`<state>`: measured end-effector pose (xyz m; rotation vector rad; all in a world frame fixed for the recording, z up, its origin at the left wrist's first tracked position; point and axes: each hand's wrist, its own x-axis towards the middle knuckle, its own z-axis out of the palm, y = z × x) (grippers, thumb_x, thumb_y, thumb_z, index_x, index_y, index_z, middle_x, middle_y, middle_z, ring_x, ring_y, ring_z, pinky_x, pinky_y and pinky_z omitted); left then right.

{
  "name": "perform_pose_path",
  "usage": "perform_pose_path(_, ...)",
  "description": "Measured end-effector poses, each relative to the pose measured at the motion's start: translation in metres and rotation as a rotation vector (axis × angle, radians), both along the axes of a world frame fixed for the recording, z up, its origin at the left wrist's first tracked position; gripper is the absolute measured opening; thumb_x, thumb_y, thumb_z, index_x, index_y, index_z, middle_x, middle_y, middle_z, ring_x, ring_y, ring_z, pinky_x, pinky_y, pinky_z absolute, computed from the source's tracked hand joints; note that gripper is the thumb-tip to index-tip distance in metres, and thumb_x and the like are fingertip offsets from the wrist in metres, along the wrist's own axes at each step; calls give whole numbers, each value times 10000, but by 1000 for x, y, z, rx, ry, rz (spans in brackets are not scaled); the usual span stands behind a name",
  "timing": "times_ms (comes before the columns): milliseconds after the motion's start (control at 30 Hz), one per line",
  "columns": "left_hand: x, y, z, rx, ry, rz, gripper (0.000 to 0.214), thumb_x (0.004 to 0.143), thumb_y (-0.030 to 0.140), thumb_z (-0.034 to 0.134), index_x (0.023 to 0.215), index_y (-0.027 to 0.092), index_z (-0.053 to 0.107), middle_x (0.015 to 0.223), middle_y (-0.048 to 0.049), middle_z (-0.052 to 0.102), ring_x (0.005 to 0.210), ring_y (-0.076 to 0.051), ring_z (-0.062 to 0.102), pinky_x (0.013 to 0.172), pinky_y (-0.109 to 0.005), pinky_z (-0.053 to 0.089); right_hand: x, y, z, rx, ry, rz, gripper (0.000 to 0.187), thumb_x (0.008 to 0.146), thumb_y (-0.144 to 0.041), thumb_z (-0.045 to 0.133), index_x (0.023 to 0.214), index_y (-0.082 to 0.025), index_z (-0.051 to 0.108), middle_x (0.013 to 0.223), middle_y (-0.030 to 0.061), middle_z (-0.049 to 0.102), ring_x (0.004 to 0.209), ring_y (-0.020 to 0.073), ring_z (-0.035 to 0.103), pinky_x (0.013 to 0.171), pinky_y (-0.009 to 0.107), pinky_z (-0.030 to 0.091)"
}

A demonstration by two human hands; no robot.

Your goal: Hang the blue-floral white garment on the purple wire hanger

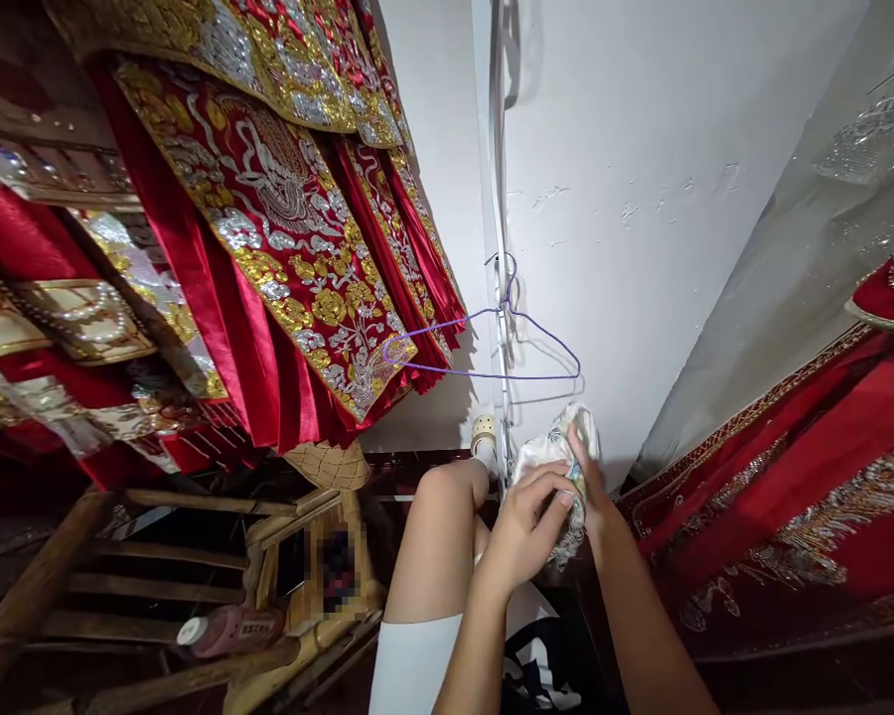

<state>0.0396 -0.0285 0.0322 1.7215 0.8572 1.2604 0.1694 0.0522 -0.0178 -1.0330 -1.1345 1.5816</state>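
Note:
My two hands meet low in the middle on a small patterned white cloth bundle. My left hand pinches the cloth from the front with curled fingers. My right hand grips it from the right side, thumb on top. My bare knee and a sandalled foot are raised just left of the hands. A purple wire hanger hangs bare on a hook on the white wall above the cloth.
Red garments with gold and silver embroidery hang at the left, more red embroidered cloth at the right. A bamboo chair stands lower left with a pink bottle on it. A white wall corner lies ahead.

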Motion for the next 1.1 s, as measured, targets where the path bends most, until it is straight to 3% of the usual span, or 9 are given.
perform_pose_path(200, -36, 16, 5, 116, 35, 332, 163, 966, 338, 608, 1082, 228, 638, 1300, -97, 643, 1282, -255, 564, 1126, -403, 394, -9, -6, 47, -49, 140, 330, 486, 689, -519, 823, 1038, -200, 712, 895, 69, 740, 886, 265, 692, 823, 362, 538)
perform_pose_path(300, -56, 33, 9, 7, 117, 106, 388, 975, 442, 568, 1296, 226, 547, 1326, -99, 632, 1289, -252, 558, 1110, -385, 417, -7, 2, 77, -45, 21, 496, 402, 688, -418, 842, 981, -181, 700, 815, 27, 717, 733, 197, 660, 722, 317, 513)
perform_pose_path(400, -69, 47, 13, -74, 354, -125, 445, 973, 549, 502, 1183, 183, 645, 1168, -75, 705, 1127, -263, 624, 986, -350, 485, 1, 19, 109, 164, -229, 585, 228, 662, -302, 814, 800, -164, 695, 714, -3, 675, 652, 163, 604, 625, 271, 458)
perform_pose_path(500, -86, 59, 18, -70, 628, -82, 470, 917, 612, 562, 922, 160, 691, 894, -24, 712, 859, -224, 633, 781, -288, 482, 7, 41, 131, 539, -393, 342, 74, 724, -243, 669, 730, -177, 704, 762, 22, 705, 761, 204, 643, 738, 306, 491)
perform_pose_path(600, -111, 68, 27, -43, 852, 122, 466, 933, 589, 538, 780, 166, 660, 724, -12, 658, 707, -193, 592, 645, -258, 390, 9, 71, 132, 784, -410, -103, 265, 741, -234, 614, 973, -205, 739, 1095, 63, 743, 1077, 270, 650, 976, 377, 471)
perform_pose_path(700, -131, 66, 39, -66, 1096, 284, 359, 952, 471, 535, 778, 187, 670, 705, -35, 676, 686, -207, 614, 620, -266, 347, 3, 104, 116, 699, -455, -230, 454, 795, -292, 562, 1229, -226, 679, 1343, 84, 662, 1218, 280, 600, 1021, 398, 462)
perform_pose_path(800, -139, 54, 48, -92, 1276, 296, 355, 971, 449, 504, 793, 202, 687, 759, -79, 719, 746, -247, 671, 644, -283, 385, -8, 125, 98, 548, -618, -85, 399, 863, -338, 450, 1114, -190, 723, 1109, 97, 746, 995, 267, 666, 863, 359, 516)
perform_pose_path(933, -150, 49, 50, -134, 1434, 329, 403, 971, 463, 499, 731, 196, 684, 818, -150, 749, 830, -319, 715, 763, -374, 484, -7, 123, 87, 575, -745, -61, 219, 775, -282, 527, 799, -184, 721, 718, 55, 687, 730, 236, 590, 686, 298, 426)
perform_pose_path(1100, -179, 82, 51, 34, 1216, 489, 228, 948, 274, 477, 936, 177, 683, 1271, -206, 701, 1210, -336, 654, 1044, -476, 485, 24, 100, 96, 690, -982, -181, 132, 730, -246, 545, 711, -222, 673, 556, 11, 559, 576, 195, 452, 582, 297, 275)
